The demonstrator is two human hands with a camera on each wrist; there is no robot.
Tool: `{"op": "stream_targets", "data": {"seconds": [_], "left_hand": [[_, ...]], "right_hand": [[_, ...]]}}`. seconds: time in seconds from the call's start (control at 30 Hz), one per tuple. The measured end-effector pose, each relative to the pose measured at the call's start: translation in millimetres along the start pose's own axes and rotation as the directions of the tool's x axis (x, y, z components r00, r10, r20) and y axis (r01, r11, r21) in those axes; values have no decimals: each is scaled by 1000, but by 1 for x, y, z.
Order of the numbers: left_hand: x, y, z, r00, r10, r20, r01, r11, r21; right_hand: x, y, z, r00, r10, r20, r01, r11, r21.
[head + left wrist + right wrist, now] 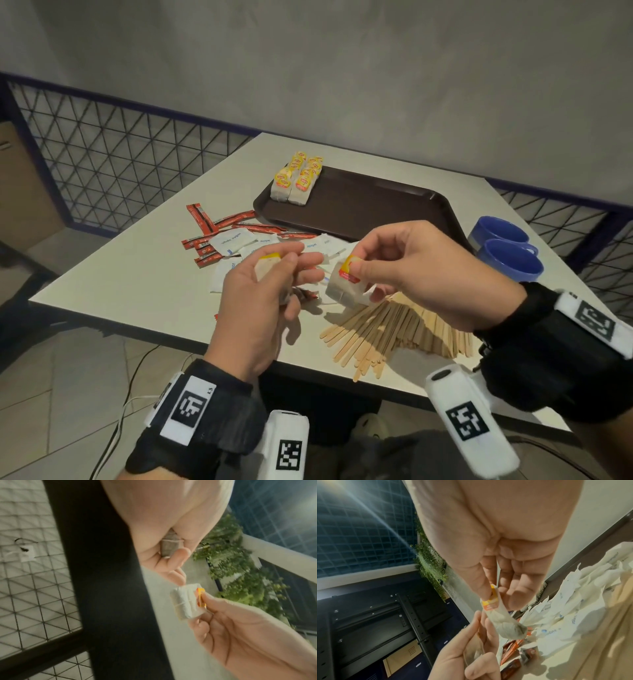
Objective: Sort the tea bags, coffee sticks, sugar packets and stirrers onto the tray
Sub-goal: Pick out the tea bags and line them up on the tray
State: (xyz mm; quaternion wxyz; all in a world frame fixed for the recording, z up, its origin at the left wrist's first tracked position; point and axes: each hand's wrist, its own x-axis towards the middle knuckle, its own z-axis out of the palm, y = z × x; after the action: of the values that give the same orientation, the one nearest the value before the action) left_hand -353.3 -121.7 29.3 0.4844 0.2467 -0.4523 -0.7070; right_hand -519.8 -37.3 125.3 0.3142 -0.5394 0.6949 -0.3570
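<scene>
Head view: both hands are up over the near side of the table (144, 260), each with a tea bag. Right hand (428, 270) pinches its bag (347, 282) by the yellow-red tag, thumb on top, pouch dangling below. Left hand (260, 294) has fingers curled round a second bag (265, 269), pouch tucked in the palm (something reddish peeks out under it too, cannot tell what). The two bags sit just beside each other, close to touching.

Now the relation that matters: the tray (376, 202) lies far from the hands, slightly right, so the right hand is nearer. A tea-bag stack (296, 180) already stands in two rows on the tray's far-left corner, overhanging the rim a little, long axes running near to far. My read: these two bags belong on that stack, laid the same way.

Between hands and tray lie sugar packets (233, 240) and red coffee sticks (219, 226) scattered on the table, none on the tray yet. Stirrers (394, 329) fan out under the right wrist at the near edge. Two blue cups (507, 246) stand right of the tray; a wide swing could clip them
</scene>
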Motion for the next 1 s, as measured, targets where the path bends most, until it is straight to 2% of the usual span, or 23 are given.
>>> {"op": "stream_targets", "data": {"seconds": [0.1,0.23,0.37,0.5,0.63,0.83,1.0], "left_hand": [[0,-2,-2,1000,11,13,-11,1000,9],[-7,-3,1,989,47,140,-84,960,269],[-10,-1,8,978,80,194,-148,916,373],[-10,-3,8,985,84,148,-136,908,395],[-10,0,9,982,62,176,-130,905,406],[-9,1,8,977,66,202,-152,881,449],[-10,0,7,980,43,196,-128,885,448]], "right_hand": [[-1,-3,-1,1000,17,-17,-17,1000,19],[-1,0,3,999,15,-35,-13,998,56],[0,1,7,999,10,-44,-6,995,102],[2,0,5,1000,1,-7,1,984,175],[1,-1,5,1000,-7,24,2,983,181],[2,-3,4,1000,-16,23,13,993,115],[4,-2,5,998,-57,-13,56,998,-23]]}}
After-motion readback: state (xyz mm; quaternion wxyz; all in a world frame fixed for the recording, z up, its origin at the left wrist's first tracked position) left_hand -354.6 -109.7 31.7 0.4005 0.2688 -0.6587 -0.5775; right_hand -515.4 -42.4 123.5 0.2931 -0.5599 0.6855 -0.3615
